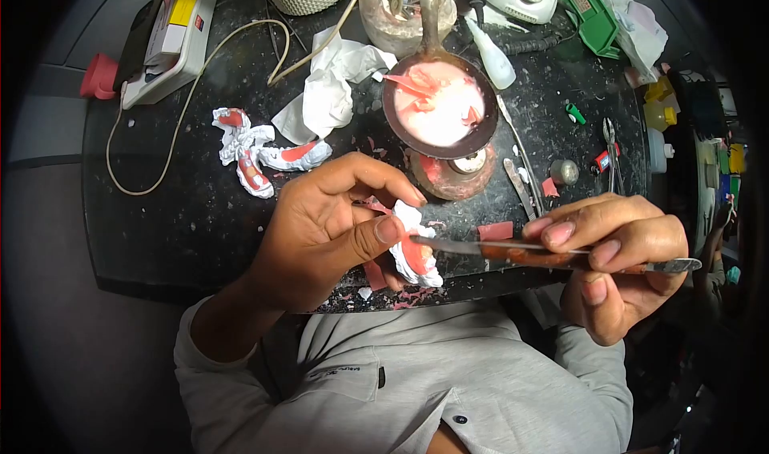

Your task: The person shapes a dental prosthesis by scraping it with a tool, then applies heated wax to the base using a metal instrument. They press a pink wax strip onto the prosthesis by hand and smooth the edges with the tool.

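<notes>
A: Landmark?
B: Dark pan [446, 152], long handle pointing away from the wearer. Pale liquid inside, pink scraps in it.
A: Left hand?
B: Left hand [324, 214] on the near side of the pan, off to its left. Thumb and fingers drawn narrow, pinching a white-and-pink piece [415, 258].
A: Position of that piece?
B: Wearer's side of the pan, slightly left of its middle. Lumpy white edges, pink face.
A: Right hand?
B: Right hand [625, 242], near side, well right of the pan. Fingers closed on a wooden-handled tool [521, 254]. Blade points left, tip at the pink face; contact, cannot tell.
A: Surroundings?
B: Left of the pan, crumpled paper [324, 106]; farther left, a cluster of white-and-pink casts [256, 150]. Right of the pan, a squeeze bottle [493, 60], spout away from the wearer. Near side, right: a pink sheet [496, 231], lying flat.
</notes>
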A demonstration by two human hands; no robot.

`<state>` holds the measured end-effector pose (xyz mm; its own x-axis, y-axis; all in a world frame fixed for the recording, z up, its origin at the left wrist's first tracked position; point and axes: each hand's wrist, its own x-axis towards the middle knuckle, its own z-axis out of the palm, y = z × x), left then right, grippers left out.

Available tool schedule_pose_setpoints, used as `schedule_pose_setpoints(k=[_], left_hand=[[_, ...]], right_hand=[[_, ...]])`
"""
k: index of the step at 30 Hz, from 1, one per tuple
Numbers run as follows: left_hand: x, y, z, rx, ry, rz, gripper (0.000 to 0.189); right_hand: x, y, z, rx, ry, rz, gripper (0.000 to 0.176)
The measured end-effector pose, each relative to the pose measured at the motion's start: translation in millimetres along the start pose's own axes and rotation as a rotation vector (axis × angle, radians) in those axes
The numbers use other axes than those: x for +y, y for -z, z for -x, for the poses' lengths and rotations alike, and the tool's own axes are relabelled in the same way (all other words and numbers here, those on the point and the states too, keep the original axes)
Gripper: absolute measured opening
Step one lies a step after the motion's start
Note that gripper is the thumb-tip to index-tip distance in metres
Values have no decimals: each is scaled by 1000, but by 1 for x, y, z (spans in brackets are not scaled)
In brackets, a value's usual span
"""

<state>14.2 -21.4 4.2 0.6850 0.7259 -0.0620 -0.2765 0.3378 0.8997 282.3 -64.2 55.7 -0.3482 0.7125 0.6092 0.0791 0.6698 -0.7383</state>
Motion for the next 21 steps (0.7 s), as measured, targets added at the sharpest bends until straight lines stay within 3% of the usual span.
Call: schedule_pose_setpoints(k=[4, 8, 10, 11, 15, 21], left_hand=[[1, 0, 0, 15, 32, 29, 24], [-3, 1, -1, 28, -16, 40, 24], [-5, 2, -1, 44, -94, -9, 23], [2, 0, 0, 44, -32, 45, 23], [-3, 1, -1, 54, -64, 27, 23], [3, -2, 2, 57, 8, 72, 24]], right_hand=[[-3, 15, -2, -153, -9, -75, 17], [1, 38, 7, 134, -7, -73, 33], [5, 45, 8, 183, -16, 57, 32], [5, 36, 5, 259, -61, 142, 30], [13, 24, 0, 265, -61, 217, 19], [14, 22, -1, 308, -74, 127, 20]])
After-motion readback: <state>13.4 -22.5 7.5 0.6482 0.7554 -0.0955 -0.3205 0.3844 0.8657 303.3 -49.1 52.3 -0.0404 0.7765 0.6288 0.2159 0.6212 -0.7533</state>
